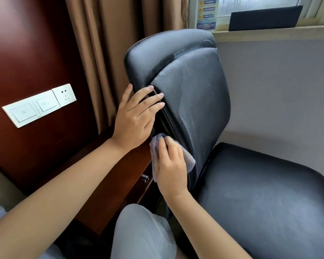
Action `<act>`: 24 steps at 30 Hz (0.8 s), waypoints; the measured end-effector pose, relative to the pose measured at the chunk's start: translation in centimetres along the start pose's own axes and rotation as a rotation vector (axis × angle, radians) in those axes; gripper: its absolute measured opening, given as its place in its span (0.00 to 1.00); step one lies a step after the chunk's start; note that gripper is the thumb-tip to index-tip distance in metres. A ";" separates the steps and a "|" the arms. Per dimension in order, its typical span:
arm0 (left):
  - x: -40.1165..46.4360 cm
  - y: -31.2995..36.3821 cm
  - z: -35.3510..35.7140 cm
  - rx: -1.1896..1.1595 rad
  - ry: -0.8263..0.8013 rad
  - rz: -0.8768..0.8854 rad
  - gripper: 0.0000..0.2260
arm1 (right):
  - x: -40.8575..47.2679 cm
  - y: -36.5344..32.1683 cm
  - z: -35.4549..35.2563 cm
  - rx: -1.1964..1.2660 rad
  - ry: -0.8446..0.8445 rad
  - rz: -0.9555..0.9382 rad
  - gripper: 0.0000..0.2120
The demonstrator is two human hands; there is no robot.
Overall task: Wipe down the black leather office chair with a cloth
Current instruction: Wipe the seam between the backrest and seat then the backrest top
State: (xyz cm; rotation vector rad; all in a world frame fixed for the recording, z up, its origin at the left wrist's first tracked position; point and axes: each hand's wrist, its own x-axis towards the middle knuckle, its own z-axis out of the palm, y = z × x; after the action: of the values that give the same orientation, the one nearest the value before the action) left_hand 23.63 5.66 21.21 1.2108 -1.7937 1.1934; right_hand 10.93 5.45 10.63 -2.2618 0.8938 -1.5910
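- Beside a dark red-brown wooden wall panel (26, 53) and brown pleated curtains (105, 43), the black leather office chair (195, 94) stands with its backrest tilted and turned side-on to the viewer; its wide padded seat (269, 202) fills the lower right.
- On the backrest's near side edge the left hand (135, 116) lies with fingers straight and slightly spread, its fingertips (160, 104) reaching across the seam onto the front panel.
- Just below it, the right hand (170, 165) presses a small grey-lilac fluffy cloth (189, 159) against the lower side of the backrest, fingers flat on top of the cloth, which shows around them.
- Pale dusty streaks mark the backrest's front panel and the seat.
- On the wall panel sits a white plate of switches with a socket (39, 105).
- Under the hands runs a wooden table (108, 176) whose drawer carries a metal knob (145, 178).
- At the bottom a knee in grey trousers (138, 232) shows.
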 end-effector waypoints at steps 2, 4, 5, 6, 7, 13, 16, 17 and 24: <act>-0.1 -0.1 0.2 -0.011 0.016 -0.001 0.10 | -2.2 1.3 0.8 -0.105 -0.053 -0.027 0.14; -0.2 0.2 0.5 -0.022 0.034 -0.019 0.10 | -4.7 2.9 1.1 -0.244 -0.089 -0.098 0.15; -0.3 0.4 0.6 -0.022 0.034 -0.029 0.10 | -5.6 3.4 0.9 -0.283 -0.104 -0.124 0.16; -0.4 0.7 0.6 -0.020 0.025 -0.037 0.10 | -6.3 3.8 0.8 -0.305 -0.123 -0.138 0.16; -0.5 1.0 0.6 -0.016 0.009 -0.041 0.11 | -6.6 3.9 0.6 -0.310 -0.130 -0.150 0.15; -1.1 1.4 0.3 -0.060 -0.053 0.007 0.14 | -4.3 2.0 -1.2 -0.126 0.050 -0.171 0.15; -0.6 0.6 -0.1 -0.137 -0.021 0.021 0.15 | -1.2 0.7 -1.2 -0.064 0.150 -0.209 0.14; -0.4 0.5 -0.2 -0.162 -0.007 0.013 0.15 | -0.3 0.6 -0.9 -0.087 0.134 -0.200 0.15; -0.5 1.2 0.3 -0.204 0.078 -0.034 0.11 | -2.3 3.7 -1.0 -0.496 0.081 -0.307 0.15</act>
State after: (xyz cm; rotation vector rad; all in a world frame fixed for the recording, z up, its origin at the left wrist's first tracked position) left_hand 22.69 5.76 20.24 1.0595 -1.7817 0.9977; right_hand 8.20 4.12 7.36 -2.8047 1.1073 -1.7477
